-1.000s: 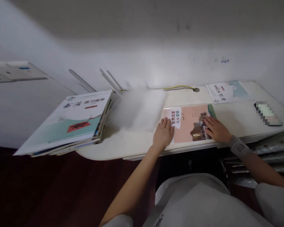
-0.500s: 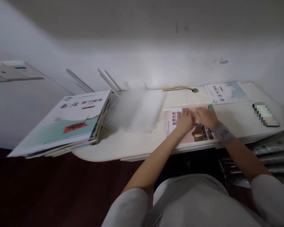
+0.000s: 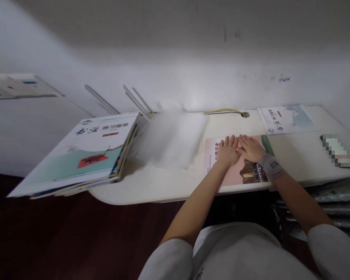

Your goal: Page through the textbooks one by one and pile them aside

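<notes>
A pink textbook [image 3: 233, 175] with a picture of a building on its cover lies flat near the front edge of the white desk [image 3: 163, 182]. My left hand [image 3: 227, 151] lies flat on the book's middle, fingers stretched out and pointing away from me. My right hand [image 3: 250, 147] rests flat right beside it, fingers out, the two hands touching side by side. A grey band [image 3: 270, 166] wraps my right wrist. Neither hand holds anything.
A stack of books [image 3: 87, 155] with a white and teal cover on top overhangs the desk's left end. Clear plastic sheets [image 3: 172, 136] lie beside it. A thin booklet [image 3: 286, 118] sits at the back right, a phone [image 3: 338, 151] at far right, a yellow cable [image 3: 224, 111] by the wall.
My hands have come together from the book's left and right sides to its middle. The view has shifted slightly.
</notes>
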`<state>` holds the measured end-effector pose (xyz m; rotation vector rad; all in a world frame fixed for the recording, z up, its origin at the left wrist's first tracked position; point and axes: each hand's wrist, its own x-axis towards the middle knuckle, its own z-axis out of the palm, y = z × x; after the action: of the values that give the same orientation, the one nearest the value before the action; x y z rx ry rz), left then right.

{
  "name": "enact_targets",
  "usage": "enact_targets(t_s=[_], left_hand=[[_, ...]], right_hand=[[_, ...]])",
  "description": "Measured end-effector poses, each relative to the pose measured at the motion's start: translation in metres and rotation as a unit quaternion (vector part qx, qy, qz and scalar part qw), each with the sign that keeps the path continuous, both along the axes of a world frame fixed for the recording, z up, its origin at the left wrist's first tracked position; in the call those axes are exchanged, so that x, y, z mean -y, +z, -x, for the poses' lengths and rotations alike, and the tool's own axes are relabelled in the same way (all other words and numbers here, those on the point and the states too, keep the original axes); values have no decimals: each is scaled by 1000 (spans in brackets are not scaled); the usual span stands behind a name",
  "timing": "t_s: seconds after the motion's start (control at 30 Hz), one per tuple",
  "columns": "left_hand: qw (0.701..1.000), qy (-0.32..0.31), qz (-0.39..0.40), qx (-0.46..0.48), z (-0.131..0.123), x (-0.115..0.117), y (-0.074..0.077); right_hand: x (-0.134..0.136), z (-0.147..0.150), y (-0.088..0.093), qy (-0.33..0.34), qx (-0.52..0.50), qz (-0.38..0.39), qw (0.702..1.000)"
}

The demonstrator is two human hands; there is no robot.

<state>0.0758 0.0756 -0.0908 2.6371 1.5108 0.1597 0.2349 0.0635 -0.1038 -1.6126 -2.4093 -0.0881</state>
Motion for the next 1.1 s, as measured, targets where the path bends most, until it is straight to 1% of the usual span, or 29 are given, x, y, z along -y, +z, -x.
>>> enact_targets(t_s=[0.13, 0.27, 0.43, 0.5, 0.6, 0.7, 0.8, 0.87, 0.9, 1.0, 1.1], left_hand=[[998, 58, -18, 13, 17, -8, -5], [995, 90, -27, 16, 37, -13, -7], [986, 163, -23, 37, 48, -12, -9], [979, 194, -34, 51, 48, -11, -9], [969, 230, -61, 74, 47, -9, -9], [962, 240, -66, 112, 48, -9, -7], [953, 241, -38, 180, 53, -13, -5], [934, 254, -19, 249, 58, -16, -2], [920, 263, -14, 289, 60, -17, -1], [859, 296, 4, 417, 66, -21, 6], [800, 303, 100, 507, 74, -25, 12]], right_hand=[[-1, -12, 2, -10, 32, 18, 999], [0, -32, -3, -45, 41, 19, 998], [2, -56, -11, -76, 41, 1, 996], [1, -58, -12, -83, 42, -10, 996], [-1, -54, -9, -91, 48, -15, 995], [-4, -47, -3, -96, 64, -12, 993], [-8, -39, -1, -99, 75, -15, 992], [-11, -35, -1, -94, 75, -18, 992], [-12, -33, -2, -90, 73, -20, 993], [-16, -32, -5, -74, 51, -28, 996], [-18, -30, -4, -54, 19, -38, 998]])
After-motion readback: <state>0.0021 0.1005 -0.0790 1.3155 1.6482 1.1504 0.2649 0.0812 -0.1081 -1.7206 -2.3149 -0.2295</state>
